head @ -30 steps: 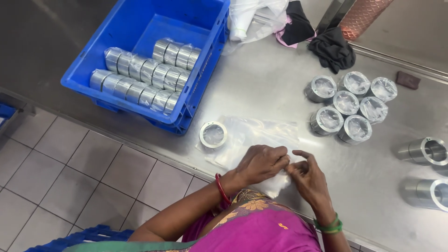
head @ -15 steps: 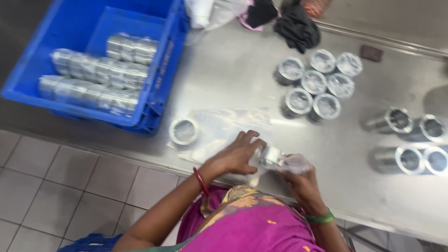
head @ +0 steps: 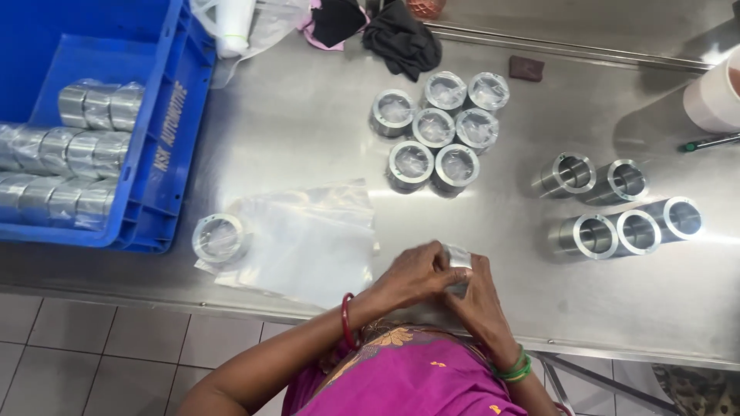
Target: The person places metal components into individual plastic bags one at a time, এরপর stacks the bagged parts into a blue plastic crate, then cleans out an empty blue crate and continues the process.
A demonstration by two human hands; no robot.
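My left hand (head: 412,276) and my right hand (head: 479,296) meet at the near edge of the steel table (head: 308,123), both closed around a small metal ring in clear plastic wrap (head: 459,258). Only the ring's top shows between my fingers. A stack of clear plastic bags (head: 308,239) lies just left of my hands, with one wrapped ring (head: 220,238) resting on its left corner. Farther back stands a cluster of several wrapped rings (head: 435,131). To the right lie several bare metal rings (head: 617,208) on their sides.
A blue crate (head: 166,146) with rows of wrapped rings stands at the left, overhanging the table edge. Black cloth (head: 401,38), a white bag (head: 235,27) and a small brown block (head: 526,68) lie at the back. A pale roll (head: 713,96) and a pen (head: 709,142) sit far right.
The view has shifted right and closer. My hands have gone from pulling at the plastic on the bag stack to closing together around the wrapped ring, a little to the right.
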